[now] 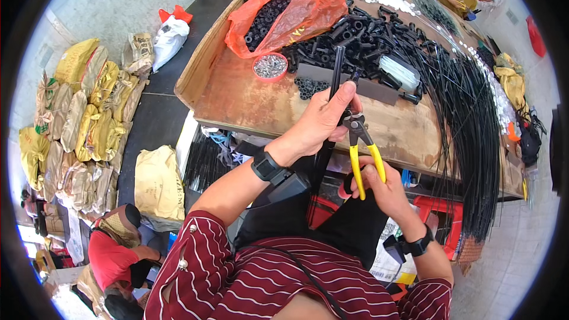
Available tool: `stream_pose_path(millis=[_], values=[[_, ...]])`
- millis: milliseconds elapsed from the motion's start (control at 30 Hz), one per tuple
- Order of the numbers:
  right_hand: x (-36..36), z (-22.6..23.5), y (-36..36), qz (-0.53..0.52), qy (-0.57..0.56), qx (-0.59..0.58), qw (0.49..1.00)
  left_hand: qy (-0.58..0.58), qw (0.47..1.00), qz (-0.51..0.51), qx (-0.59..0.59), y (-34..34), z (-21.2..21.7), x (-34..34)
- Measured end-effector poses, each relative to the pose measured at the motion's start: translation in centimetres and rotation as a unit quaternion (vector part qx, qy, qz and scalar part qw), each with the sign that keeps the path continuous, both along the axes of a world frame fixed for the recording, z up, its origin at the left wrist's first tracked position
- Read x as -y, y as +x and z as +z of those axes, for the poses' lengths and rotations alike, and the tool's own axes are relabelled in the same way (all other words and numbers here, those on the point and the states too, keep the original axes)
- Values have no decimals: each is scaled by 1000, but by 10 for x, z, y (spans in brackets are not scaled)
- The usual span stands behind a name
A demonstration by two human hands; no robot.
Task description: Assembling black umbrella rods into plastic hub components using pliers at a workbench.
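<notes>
Both hands work just in front of the near edge of the wooden workbench: the left hand is closed around a thin black rod that rises over the bench top, thumb pressed along its side, while the right hand, below and to the right of it, is wrapped around the yellow handles of a pair of pliers; the pliers' dark head sits right beside the left palm, touching or nearly touching the rod, though whether the jaws bite on it cannot be told. On the bench, beyond the rod, lies a heap of short black tubes, with an orange plastic bag of more black pieces at the far left of the top and a small pink bowl of silver metal bits just in front of that bag. A long bundle of thin black rods sweeps along the bench's right side and hangs past its near edge. Left of the bench, yellowish sacks are stacked on the floor, and another person in a red shirt crouches near them
</notes>
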State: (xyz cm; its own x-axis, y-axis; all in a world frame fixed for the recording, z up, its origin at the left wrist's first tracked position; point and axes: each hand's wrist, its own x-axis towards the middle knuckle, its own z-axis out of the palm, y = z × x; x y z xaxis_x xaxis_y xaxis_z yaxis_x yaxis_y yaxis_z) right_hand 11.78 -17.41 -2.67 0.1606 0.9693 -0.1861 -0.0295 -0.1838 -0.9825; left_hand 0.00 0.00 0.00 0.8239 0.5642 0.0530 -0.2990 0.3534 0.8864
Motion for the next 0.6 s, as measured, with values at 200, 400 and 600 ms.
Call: stream_pose_path(millis=[200,400,600], values=[[6,2,12,103,-55,-306,945,4,1000,6,0,5,3,3],[-2,26,6,-60,62,232,969,1,999,27,-18,7,3,5],[-2,29,27,-137,276,675,671,-15,998,56,-28,7,6,7]])
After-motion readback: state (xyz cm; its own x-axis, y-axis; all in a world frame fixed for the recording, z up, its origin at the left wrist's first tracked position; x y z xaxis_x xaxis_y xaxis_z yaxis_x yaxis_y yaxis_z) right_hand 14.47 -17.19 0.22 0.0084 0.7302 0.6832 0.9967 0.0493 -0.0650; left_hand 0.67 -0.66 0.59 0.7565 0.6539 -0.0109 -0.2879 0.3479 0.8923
